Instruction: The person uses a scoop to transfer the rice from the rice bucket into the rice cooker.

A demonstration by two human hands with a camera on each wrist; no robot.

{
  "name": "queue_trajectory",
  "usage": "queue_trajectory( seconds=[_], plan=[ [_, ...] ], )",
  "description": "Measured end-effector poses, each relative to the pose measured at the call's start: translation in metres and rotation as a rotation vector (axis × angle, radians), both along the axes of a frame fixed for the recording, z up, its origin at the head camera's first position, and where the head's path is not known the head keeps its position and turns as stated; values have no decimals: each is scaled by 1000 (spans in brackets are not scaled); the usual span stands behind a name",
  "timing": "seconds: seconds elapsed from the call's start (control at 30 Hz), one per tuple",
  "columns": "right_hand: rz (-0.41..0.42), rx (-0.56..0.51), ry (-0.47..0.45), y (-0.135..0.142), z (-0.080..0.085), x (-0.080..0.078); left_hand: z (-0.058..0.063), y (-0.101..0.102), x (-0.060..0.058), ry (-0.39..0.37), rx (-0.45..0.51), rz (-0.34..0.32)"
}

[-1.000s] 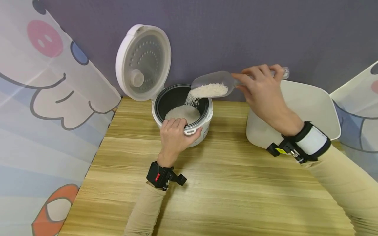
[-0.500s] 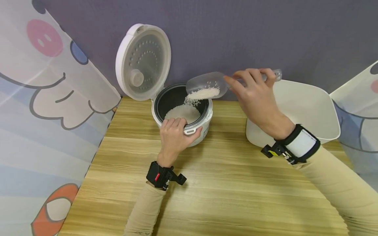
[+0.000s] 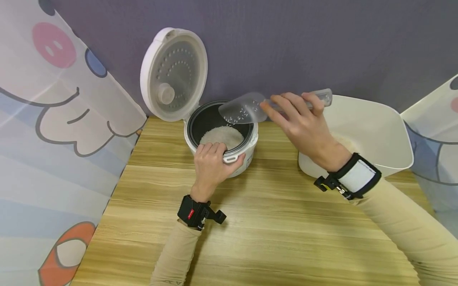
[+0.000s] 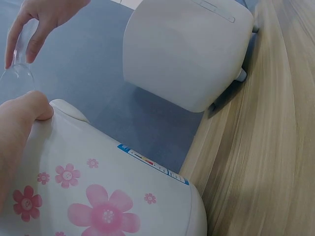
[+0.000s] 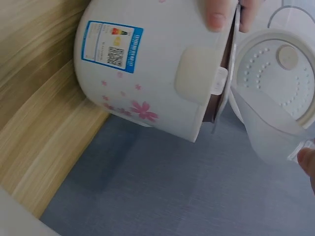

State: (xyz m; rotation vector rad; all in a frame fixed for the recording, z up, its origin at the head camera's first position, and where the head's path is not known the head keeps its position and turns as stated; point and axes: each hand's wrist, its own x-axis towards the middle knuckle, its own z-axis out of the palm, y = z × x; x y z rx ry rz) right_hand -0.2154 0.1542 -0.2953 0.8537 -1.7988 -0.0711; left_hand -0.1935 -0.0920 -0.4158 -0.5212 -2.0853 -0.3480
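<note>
A white rice cooker [image 3: 247, 157] with pink flowers stands on the table, its lid [image 3: 177, 75] raised. White rice [image 3: 223, 137] lies in the dark inner pot. My left hand [image 3: 211, 165] grips the cooker's front rim, fingers over the edge and thumb by the latch. Above the pot my right hand [image 3: 300, 123] holds a clear plastic scoop [image 3: 243, 109] by its handle, mouth tipped down over the opening. Only scattered grains cling inside the scoop. The right wrist view shows the scoop [image 5: 273, 128] close to the cooker's rim.
A large white bin [image 3: 375, 131] stands on the right beneath my right forearm, some rice visible inside it. The wood-grain table [image 3: 272, 226] meets a grey wall [image 3: 286, 47] behind the cooker. Cartoon-printed sheets [image 3: 53, 159] hang at both sides.
Rice has poured from the scoop into the pot, leaving a few grains. My right hand and the scoop have shifted left and slightly down. The left hand stays on the rim.
</note>
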Motion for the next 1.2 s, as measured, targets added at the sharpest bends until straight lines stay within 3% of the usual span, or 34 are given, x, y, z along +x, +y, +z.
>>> queue_trajectory(
  seconds=[0.43, 0.9, 1.03, 1.2],
  plan=[
    [23, 315, 211, 14, -17, 2, 0, 0, -1, -9, -3, -4],
    [-17, 449, 436, 15, -18, 5, -1, -2, -1, -12, 1, -7],
    [-10, 439, 415, 15, -18, 6, -1, -2, -1, -11, 4, -7],
    [41, 281, 260, 14, -19, 7, -1, -3, -2, -7, 4, -5]
  ],
)
